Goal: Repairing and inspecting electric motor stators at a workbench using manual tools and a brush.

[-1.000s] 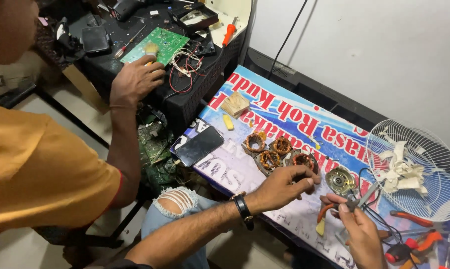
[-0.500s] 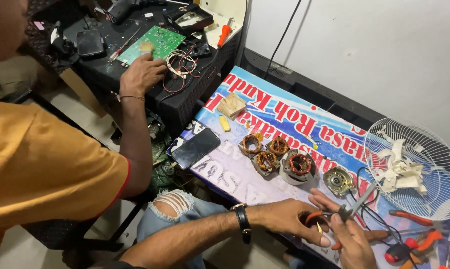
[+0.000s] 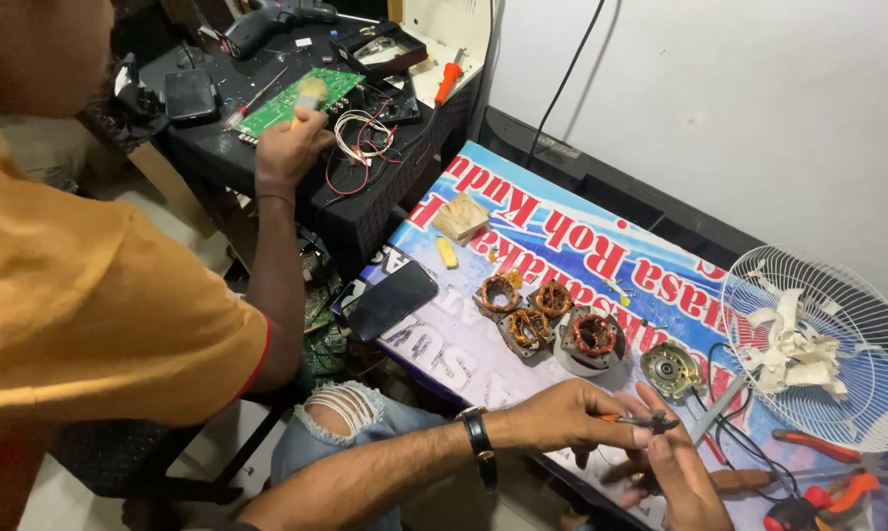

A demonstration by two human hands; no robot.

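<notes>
Tool position: a slim dark metal tool with an orange handle point(image 3: 638, 421) sits between the two hands at the near edge of the blue printed table cover point(image 3: 562, 231), just near of the round copper-wound motor stators point(image 3: 547, 315).
Long axis: roughly left to right, tip pointing right.
Left hand point(image 3: 562, 418): fingers closed around the handle end (watch on that wrist).
Right hand point(image 3: 685, 472): fingers pinched at the tip, touching it.
Nearer hand: both equally close.

A table point(image 3: 660, 258) covered by a printed blue banner carries 4 copper-wound motor coils point(image 3: 547, 317) in a cluster. Just beside them lies a black phone point(image 3: 390, 300), with a white fan guard point(image 3: 822, 344) and orange-handled pliers point(image 3: 812, 444) on the far end.
</notes>
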